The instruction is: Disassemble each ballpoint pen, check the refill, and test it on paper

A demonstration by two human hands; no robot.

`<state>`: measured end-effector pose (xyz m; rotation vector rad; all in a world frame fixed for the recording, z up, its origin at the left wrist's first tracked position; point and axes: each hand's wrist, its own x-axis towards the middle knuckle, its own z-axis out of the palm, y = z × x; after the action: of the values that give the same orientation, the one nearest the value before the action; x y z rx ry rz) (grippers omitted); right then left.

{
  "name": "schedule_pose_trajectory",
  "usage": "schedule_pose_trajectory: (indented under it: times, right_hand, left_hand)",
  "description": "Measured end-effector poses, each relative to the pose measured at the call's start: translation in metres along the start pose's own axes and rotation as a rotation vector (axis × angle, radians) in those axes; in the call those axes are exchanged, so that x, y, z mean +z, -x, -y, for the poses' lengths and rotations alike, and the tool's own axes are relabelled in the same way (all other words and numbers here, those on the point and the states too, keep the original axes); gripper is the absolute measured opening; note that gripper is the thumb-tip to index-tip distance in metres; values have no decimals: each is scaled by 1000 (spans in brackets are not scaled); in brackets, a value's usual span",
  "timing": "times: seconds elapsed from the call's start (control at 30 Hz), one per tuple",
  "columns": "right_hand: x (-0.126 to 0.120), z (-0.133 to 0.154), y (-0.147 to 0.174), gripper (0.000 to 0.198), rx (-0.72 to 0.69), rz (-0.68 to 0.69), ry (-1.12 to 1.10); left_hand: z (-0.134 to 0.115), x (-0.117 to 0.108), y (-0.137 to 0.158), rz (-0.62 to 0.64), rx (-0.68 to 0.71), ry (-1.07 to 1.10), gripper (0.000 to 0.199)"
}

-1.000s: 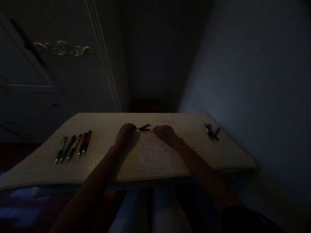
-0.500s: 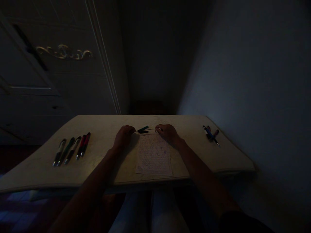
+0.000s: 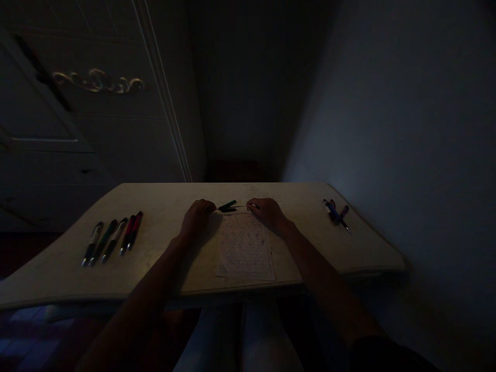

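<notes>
My left hand [image 3: 197,217] rests on the table beyond the top left corner of a sheet of paper [image 3: 244,253] covered in drawing or writing. Its fingers are closed at the left end of some slim pen-like pieces; what they pinch is too dark to tell. To the right, my right hand [image 3: 268,213] is closed too, thumb and fingertips together around something small and pale. Between both hands lie a teal pen piece [image 3: 228,204], tilted, and a short black piece [image 3: 228,210]. A thin line runs between them toward my right fingertips.
On the left of the table [image 3: 166,194] several pens [image 3: 112,240] lie side by side, dark, green and red. A few more pens [image 3: 337,214], one blue, lie crossed at the right. A pale wall [image 3: 387,155] borders the right side; a cabinet [image 3: 127,139] stands behind left.
The view has shifted very slightly, moving the left-hand pens a little to the left. Both hands and the pieces between them stay nearly in place.
</notes>
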<state>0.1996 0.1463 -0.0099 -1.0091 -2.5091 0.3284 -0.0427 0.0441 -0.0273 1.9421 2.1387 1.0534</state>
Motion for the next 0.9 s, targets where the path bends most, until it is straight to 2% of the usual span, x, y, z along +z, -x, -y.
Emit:
schedule_pose_trajectory:
  times: [0.57, 0.9]
  right_hand:
    - [2, -3, 0, 21, -5, -8, 46]
    - [5, -2, 2, 20, -50, -35, -54]
  left_hand:
    - [-2, -1, 0, -23, 13, 21, 25]
    - [2, 2, 1, -23, 36, 36, 25]
